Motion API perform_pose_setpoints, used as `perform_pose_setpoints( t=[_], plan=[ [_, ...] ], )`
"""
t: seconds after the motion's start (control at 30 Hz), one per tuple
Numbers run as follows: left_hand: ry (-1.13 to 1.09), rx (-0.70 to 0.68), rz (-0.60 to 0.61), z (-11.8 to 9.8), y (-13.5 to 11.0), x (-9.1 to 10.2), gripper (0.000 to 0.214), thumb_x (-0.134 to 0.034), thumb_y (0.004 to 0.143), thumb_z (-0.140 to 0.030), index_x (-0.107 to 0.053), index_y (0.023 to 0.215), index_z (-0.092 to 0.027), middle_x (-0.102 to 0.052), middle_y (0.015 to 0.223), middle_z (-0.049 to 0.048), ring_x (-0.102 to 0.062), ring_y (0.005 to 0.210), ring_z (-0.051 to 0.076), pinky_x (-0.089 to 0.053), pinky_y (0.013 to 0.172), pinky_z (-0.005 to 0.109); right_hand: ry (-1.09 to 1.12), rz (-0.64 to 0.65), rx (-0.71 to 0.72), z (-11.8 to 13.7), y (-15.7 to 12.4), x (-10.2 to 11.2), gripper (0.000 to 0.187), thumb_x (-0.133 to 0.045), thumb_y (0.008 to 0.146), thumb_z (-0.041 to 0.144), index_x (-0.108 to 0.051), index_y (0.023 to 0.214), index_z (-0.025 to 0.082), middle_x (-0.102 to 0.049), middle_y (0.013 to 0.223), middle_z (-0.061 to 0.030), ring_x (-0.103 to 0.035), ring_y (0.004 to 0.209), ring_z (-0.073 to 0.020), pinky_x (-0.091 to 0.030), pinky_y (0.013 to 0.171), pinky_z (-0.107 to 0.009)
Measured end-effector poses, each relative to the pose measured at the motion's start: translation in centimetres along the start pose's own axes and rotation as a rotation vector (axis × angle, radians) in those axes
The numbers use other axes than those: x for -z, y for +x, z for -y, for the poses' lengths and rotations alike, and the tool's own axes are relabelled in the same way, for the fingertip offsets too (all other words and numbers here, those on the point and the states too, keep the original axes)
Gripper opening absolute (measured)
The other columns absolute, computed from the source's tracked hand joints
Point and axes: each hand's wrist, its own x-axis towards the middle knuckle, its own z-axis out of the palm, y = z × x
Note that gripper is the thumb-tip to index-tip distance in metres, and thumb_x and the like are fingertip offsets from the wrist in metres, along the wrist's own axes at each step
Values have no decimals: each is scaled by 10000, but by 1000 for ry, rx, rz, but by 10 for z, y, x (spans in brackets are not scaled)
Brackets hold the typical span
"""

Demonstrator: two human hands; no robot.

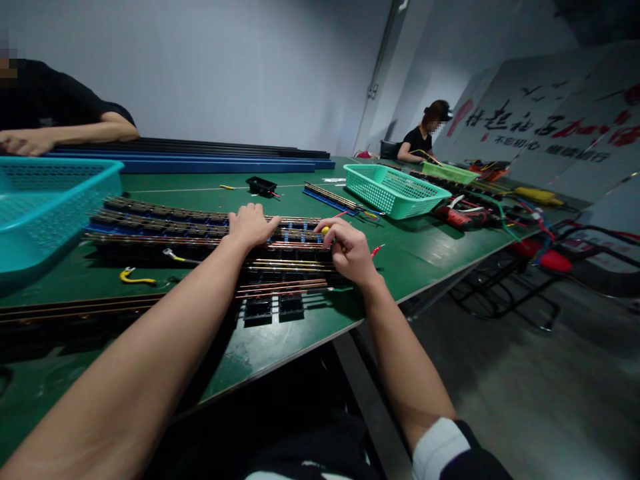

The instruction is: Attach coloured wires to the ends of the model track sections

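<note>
One turquoise basket point(60, 200) sat at the counter's point(425, 257) left, with one yellow wire point(135, 277) near it. Three rows of rail strips point(165, 223) ran across the middle. The left hand point(253, 225) rested on them, its grip curled closed. Just right of it, the right hand point(350, 255) pinched one yellow-handled tool point(325, 230) over the strips. Farther right stood one teal basket point(380, 197) and one green basket point(450, 175).

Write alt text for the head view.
Two bare hands work on long copper-railed strips on a green table: the left hand rests on them, the right hand pinches a small yellow piece. A green mesh basket and a seated person are farther along.
</note>
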Motion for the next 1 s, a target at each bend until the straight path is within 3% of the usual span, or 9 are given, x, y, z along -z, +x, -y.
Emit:
perform_pose_setpoints(
  t=[0.1, 0.23, 0.33, 0.53, 0.73, 0.9, 1.0],
  plan=[
    [2, 3, 3, -1, -1, 1, 667, -327, 942, -554, -570, 1316, -58, -598, 1357, 253, -546, 1261, 391, -429, 1039, 537, -27, 128, 23, 0, -2, -1, 312, -397, 665, -54, -531, 698, 226, -707, 1002, -42, -679, 980, -162, -539, 904, -363],
    [-7, -2, 15, -1, -2, 1, 675, -339, 940, -566, -552, 1333, -61, -579, 1382, 253, -542, 1270, 391, -433, 1040, 527, -39, 108, 40, 0, -3, -3, 312, -402, 688, -50, -546, 712, 226, -711, 1011, -46, -682, 993, -161, -541, 912, -369],
    [-14, 6, 20, 1, -1, 0, 675, -352, 937, -572, -540, 1338, -63, -568, 1391, 251, -544, 1270, 390, -445, 1033, 514, -39, 9, 30, 1, -3, -3, 308, -397, 679, -47, -536, 702, 227, -710, 993, -44, -676, 984, -166, -539, 912, -381],
    [-32, 8, -3, 3, -2, -3, 611, -367, 938, -525, -540, 1317, -78, -583, 1370, 246, -549, 1270, 388, -448, 1023, 502, -32, -354, -123, -2, -3, -5, 273, -401, 651, -21, -497, 703, 229, -674, 976, -50, -641, 1003, -191, -532, 896, -407],
    [-38, 28, -53, -1, -9, 2, 467, -400, 939, -425, -585, 1233, -111, -663, 1248, 230, -592, 1206, 374, -460, 966, 480, 42, -471, -237, -6, -2, -2, 308, -440, 712, 29, -536, 923, 232, -561, 1192, -81, -588, 1073, -178, -547, 752, -314],
    [-43, -35, -271, -8, -16, 28, 382, -399, 950, -358, -624, 1159, -129, -682, 1191, 199, -602, 1159, 352, -443, 971, 481, 77, -595, -148, -2, -3, 2, 317, -428, 749, 36, -513, 971, 245, -592, 1130, -52, -616, 1042, -148, -540, 834, -322],
    [-24, -152, -302, -12, -37, 53, 393, -397, 960, -387, -636, 1159, -145, -685, 1187, 172, -593, 1157, 334, -439, 986, 474, 103, -599, -135, 0, -2, 3, 337, -436, 730, 18, -514, 963, 248, -609, 1106, -43, -626, 1069, -156, -545, 852, -333]
  ],
)
